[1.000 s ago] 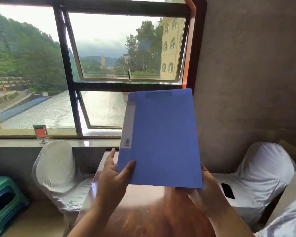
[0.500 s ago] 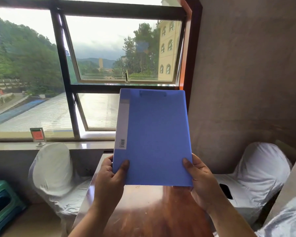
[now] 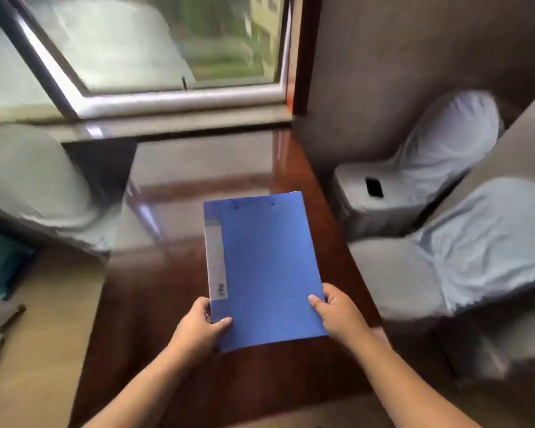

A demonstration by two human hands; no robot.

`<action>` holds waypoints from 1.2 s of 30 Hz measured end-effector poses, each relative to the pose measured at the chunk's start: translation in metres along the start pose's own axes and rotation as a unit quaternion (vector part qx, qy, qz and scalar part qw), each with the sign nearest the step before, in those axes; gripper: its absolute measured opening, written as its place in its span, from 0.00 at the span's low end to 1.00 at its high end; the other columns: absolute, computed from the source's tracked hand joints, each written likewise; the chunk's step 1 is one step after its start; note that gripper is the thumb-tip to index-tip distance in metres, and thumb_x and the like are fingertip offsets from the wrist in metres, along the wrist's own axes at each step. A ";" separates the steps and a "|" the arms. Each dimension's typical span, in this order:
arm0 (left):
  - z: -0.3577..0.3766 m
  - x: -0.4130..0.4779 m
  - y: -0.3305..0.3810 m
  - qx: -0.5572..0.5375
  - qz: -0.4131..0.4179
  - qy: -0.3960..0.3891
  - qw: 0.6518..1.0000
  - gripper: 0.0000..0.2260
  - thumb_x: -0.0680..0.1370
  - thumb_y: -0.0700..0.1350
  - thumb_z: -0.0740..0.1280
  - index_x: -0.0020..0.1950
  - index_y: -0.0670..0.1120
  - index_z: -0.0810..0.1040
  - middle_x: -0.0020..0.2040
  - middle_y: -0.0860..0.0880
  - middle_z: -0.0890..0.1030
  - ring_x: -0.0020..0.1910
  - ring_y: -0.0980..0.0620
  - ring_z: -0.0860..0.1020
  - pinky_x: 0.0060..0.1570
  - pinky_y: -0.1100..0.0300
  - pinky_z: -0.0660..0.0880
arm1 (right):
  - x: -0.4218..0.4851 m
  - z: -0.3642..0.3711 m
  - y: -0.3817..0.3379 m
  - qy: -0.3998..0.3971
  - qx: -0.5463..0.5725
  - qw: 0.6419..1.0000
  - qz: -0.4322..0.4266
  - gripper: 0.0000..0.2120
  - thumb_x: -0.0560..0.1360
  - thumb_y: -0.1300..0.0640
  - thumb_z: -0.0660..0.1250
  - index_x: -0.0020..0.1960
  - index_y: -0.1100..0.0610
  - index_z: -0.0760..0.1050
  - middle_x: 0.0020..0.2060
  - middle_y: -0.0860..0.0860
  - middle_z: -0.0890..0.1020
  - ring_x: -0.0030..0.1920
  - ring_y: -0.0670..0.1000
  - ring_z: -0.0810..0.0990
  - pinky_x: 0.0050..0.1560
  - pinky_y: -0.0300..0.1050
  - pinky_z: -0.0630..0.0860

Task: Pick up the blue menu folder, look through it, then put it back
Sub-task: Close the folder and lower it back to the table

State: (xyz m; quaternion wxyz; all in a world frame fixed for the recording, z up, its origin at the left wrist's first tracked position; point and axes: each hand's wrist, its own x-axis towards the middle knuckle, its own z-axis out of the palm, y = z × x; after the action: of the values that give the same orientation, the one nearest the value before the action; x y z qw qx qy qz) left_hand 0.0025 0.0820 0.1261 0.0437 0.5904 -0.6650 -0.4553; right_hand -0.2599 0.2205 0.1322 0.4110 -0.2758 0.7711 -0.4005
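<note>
The blue menu folder (image 3: 264,267) is closed, with a grey label strip and a barcode sticker along its left side. It lies nearly flat, low over the dark glossy wooden table (image 3: 173,291); I cannot tell whether it touches the tabletop. My left hand (image 3: 198,327) grips its near left corner, thumb on the cover. My right hand (image 3: 340,313) holds the near right edge, thumb on top as well.
White-covered chairs stand on both sides: one at the left (image 3: 28,177), two at the right (image 3: 439,156) (image 3: 464,242). A black phone (image 3: 373,187) lies on the far right chair's seat. A window with a stone sill (image 3: 167,120) is beyond the table. A green stool (image 3: 0,264) is at far left.
The folder has come down from upright in front of the window to nearly flat over the table. My view has tilted down, and both hands kept their hold on its near corners.
</note>
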 end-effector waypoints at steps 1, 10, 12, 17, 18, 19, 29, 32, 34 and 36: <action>0.023 -0.003 -0.021 0.014 -0.023 -0.019 0.999 0.14 0.74 0.51 0.77 0.51 0.55 0.73 0.45 0.54 0.84 0.40 0.58 0.82 0.38 0.56 0.80 | -0.004 0.006 0.029 -0.004 -0.050 0.998 0.024 0.09 0.85 0.63 0.68 0.51 0.51 0.81 0.47 0.47 0.88 0.52 0.57 0.88 0.52 0.52 0.83; 0.123 -0.016 -0.109 0.153 -0.100 -0.094 0.979 0.17 0.75 0.56 0.74 0.56 0.49 0.74 0.50 0.49 0.83 0.47 0.45 0.84 0.46 0.46 0.83 | -0.028 0.030 0.165 -0.030 -0.308 0.942 0.129 0.13 0.84 0.46 0.68 0.45 0.53 0.72 0.39 0.50 0.79 0.39 0.55 0.79 0.34 0.52 0.72; 0.125 -0.011 -0.109 0.239 -0.073 -0.094 0.964 0.18 0.74 0.61 0.73 0.53 0.49 0.74 0.46 0.50 0.82 0.43 0.46 0.82 0.40 0.51 0.79 | -0.026 0.026 0.168 -0.010 -0.343 0.930 0.131 0.11 0.84 0.47 0.68 0.49 0.52 0.71 0.40 0.50 0.80 0.39 0.56 0.80 0.34 0.51 0.72; 0.133 -0.006 -0.094 0.399 0.016 -0.111 0.910 0.23 0.75 0.71 0.65 0.40 0.51 0.72 0.36 0.53 0.78 0.36 0.47 0.77 0.33 0.53 0.70 | -0.029 0.020 0.159 -0.015 -0.361 0.929 0.079 0.11 0.85 0.52 0.66 0.65 0.53 0.72 0.61 0.55 0.81 0.57 0.62 0.83 0.45 0.54 0.79; 0.139 -0.006 -0.089 0.410 0.031 -0.117 0.904 0.23 0.75 0.70 0.64 0.38 0.51 0.72 0.35 0.53 0.78 0.35 0.48 0.77 0.33 0.53 0.70 | -0.032 0.023 0.158 -0.041 -0.360 0.930 0.059 0.12 0.85 0.52 0.66 0.66 0.52 0.73 0.63 0.55 0.80 0.59 0.62 0.82 0.49 0.55 0.79; 0.147 -0.006 -0.083 0.413 0.042 -0.121 0.902 0.23 0.76 0.70 0.63 0.37 0.51 0.73 0.34 0.53 0.78 0.34 0.49 0.77 0.32 0.54 0.69 | -0.036 0.027 0.159 -0.069 -0.359 0.930 0.038 0.13 0.85 0.52 0.66 0.68 0.52 0.73 0.64 0.56 0.79 0.61 0.62 0.80 0.52 0.56 0.80; 0.202 -0.010 -0.050 0.402 0.059 -0.152 0.901 0.22 0.78 0.68 0.63 0.39 0.51 0.76 0.35 0.53 0.82 0.35 0.53 0.80 0.31 0.56 0.73 | -0.048 0.023 0.194 -0.081 -0.382 0.921 0.013 0.17 0.84 0.54 0.68 0.69 0.53 0.67 0.64 0.59 0.74 0.61 0.63 0.73 0.58 0.61 0.78; 0.203 -0.010 -0.050 0.402 0.054 -0.149 0.902 0.22 0.78 0.68 0.63 0.38 0.50 0.76 0.35 0.53 0.82 0.34 0.54 0.80 0.30 0.57 0.71 | -0.046 0.022 0.198 -0.091 -0.384 0.919 -0.006 0.18 0.84 0.55 0.68 0.70 0.53 0.67 0.64 0.60 0.73 0.61 0.63 0.73 0.59 0.61 0.78; 0.202 -0.010 -0.051 0.399 0.049 -0.147 0.904 0.22 0.78 0.67 0.62 0.38 0.50 0.76 0.34 0.53 0.81 0.33 0.54 0.79 0.29 0.57 0.68 | -0.044 0.022 0.198 -0.093 -0.383 0.919 -0.011 0.18 0.84 0.55 0.69 0.70 0.53 0.67 0.64 0.60 0.73 0.61 0.62 0.73 0.60 0.60 0.79; 0.201 -0.011 -0.052 0.390 0.041 -0.147 0.908 0.21 0.79 0.67 0.62 0.38 0.51 0.76 0.35 0.53 0.81 0.33 0.54 0.79 0.29 0.58 0.68 | -0.042 0.023 0.195 -0.094 -0.384 0.919 -0.016 0.18 0.84 0.56 0.69 0.71 0.53 0.67 0.64 0.60 0.73 0.61 0.62 0.73 0.61 0.60 0.79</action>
State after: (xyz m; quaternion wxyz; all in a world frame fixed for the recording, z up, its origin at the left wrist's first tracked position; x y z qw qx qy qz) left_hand -0.0750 0.2083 -0.0200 -0.2693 0.4590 -0.8121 -0.2394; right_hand -0.2375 0.3461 -0.0233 0.3379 -0.4612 0.8187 -0.0528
